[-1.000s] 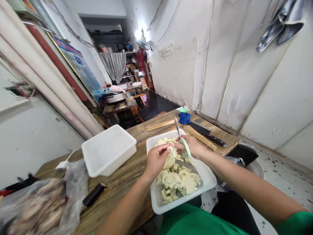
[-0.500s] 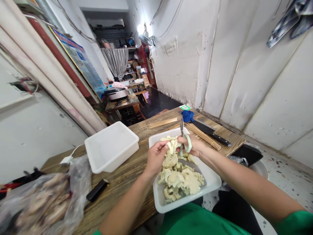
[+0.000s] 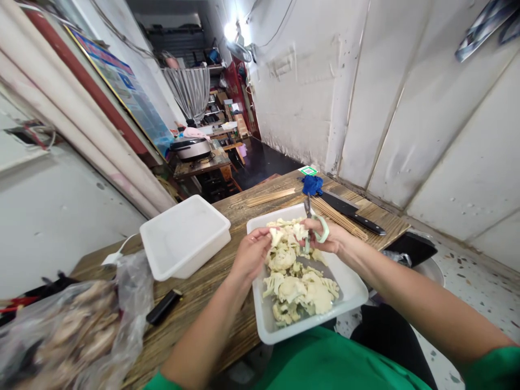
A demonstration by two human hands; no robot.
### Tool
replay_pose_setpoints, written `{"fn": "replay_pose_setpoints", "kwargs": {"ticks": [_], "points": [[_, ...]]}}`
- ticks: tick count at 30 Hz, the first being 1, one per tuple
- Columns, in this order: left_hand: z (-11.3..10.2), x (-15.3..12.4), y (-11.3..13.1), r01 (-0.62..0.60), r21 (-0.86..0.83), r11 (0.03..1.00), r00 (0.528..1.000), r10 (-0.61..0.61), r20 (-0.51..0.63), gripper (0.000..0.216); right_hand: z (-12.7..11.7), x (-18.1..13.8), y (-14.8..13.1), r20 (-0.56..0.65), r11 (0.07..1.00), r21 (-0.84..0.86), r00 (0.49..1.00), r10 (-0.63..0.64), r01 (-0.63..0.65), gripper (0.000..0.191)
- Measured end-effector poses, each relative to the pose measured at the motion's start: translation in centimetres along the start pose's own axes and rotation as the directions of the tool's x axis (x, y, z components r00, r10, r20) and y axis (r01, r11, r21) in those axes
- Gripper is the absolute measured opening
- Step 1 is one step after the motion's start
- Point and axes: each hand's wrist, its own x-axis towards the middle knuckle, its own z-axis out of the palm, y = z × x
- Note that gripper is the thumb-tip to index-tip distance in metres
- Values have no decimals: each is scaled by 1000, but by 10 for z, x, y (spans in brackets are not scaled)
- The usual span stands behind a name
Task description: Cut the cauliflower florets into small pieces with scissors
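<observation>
Pinching one bit of cauliflower point(image 3: 275, 236), the left hand point(image 3: 252, 253) is hanging over the right tub point(image 3: 353, 292), and the right hand point(image 3: 335, 237) is curling around one pair of scissors point(image 3: 326, 230). One wooden table point(image 3: 219, 281) is holding two white tubs. The left tub point(image 3: 184, 233) is standing apart; the other is carrying the cauliflower heap point(image 3: 303, 292). One big knife point(image 3: 368, 222) is lying beside one stick bundle point(image 3: 341, 219), near one blue cloth point(image 3: 312, 185).

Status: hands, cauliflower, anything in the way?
Left hand pinching a cauliflower piece; right hand holding scissors. More cauliflower heaped in white tray. Knife beside tray, clear of both hands.
</observation>
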Motion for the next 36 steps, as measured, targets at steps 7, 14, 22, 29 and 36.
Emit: {"fn": "replay_pose_setpoints", "kwargs": {"ticks": [7, 14, 22, 29, 36], "points": [[-19, 26, 10, -334, 773, 540, 897, 434, 84, 34, -15, 14, -11, -123, 982, -154, 984, -132, 112, 28], [2, 4, -3, -325, 943, -76, 944, -86, 319, 38, -22, -6, -1, -62, 955, -274, 989, -135, 113, 32], [7, 15, -10, -281, 960, 8, 946, -165, 279, 34, -34, -34, 14, 116, 961, -267, 992, -45, 75, 32], [-21, 16, 22, 120, 346, 931, 891, -255, 376, 56, -34, -53, 29, 166, 967, -219, 982, -93, 128, 35], [4, -4, -3, -65, 84, 994, 905, 23, 424, 47, -6, -46, 38, 136, 979, -18, 971, -199, 203, 52]]}}
